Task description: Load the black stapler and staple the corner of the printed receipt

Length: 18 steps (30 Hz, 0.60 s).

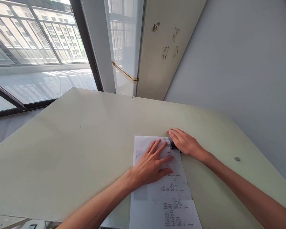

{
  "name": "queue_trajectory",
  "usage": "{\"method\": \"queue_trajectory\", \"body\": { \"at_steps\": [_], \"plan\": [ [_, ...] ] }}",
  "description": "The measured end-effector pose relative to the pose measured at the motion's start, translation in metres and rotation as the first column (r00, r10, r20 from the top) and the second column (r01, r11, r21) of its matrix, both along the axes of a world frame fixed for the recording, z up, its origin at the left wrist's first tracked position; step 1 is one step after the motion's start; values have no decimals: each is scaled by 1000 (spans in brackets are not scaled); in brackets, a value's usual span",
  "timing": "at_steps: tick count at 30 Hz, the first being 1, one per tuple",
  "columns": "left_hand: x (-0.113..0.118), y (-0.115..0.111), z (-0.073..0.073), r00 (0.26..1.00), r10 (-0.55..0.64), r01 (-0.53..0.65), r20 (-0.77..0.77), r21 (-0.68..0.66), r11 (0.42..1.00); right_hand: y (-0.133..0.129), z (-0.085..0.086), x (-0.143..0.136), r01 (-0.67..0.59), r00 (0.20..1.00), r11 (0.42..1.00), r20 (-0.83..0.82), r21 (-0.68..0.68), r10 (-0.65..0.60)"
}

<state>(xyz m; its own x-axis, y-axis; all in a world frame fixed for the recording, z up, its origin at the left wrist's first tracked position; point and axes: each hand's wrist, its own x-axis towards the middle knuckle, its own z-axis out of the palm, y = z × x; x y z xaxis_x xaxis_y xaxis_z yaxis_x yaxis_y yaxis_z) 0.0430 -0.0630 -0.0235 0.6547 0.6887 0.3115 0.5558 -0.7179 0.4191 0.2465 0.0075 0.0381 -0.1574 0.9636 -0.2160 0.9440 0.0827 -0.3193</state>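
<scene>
Printed sheets of paper (154, 197) lie on the pale table, with lines of small dark text and a grey block along the left side. A lower sheet edge shows at the right, so more than one sheet is there. My left hand (151, 163) rests flat on the upper part of the paper, fingers spread. At the upper right corner, my right hand (183, 141) is closed over a small black stapler-like tool (173, 145). Only its dark front end shows, touching the paper; my palm and fingers hide the rest.
The tabletop (85, 136) extends left and beyond the paper. A small grey square piece (237, 159) lies right of my right forearm. Behind the table stand a white fridge (125, 47) and a grey wall (240, 63). A glass door (38, 41) is at the left.
</scene>
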Motion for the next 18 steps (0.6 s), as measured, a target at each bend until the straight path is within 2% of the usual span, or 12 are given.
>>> {"method": "queue_trajectory", "body": {
  "at_steps": [10,15,18],
  "plan": [
    [0,0,4,1000,-3,3,-11,-30,1000,0,-12,-1,-13,997,999,73,37,10],
    [0,1,7,1000,-3,2,-6,-52,999,-4,-17,-9,-64,984,985,175,159,35],
    [0,1,7,1000,-3,3,6,-53,999,-4,-21,-12,-92,976,981,211,173,54]
  ]
}}
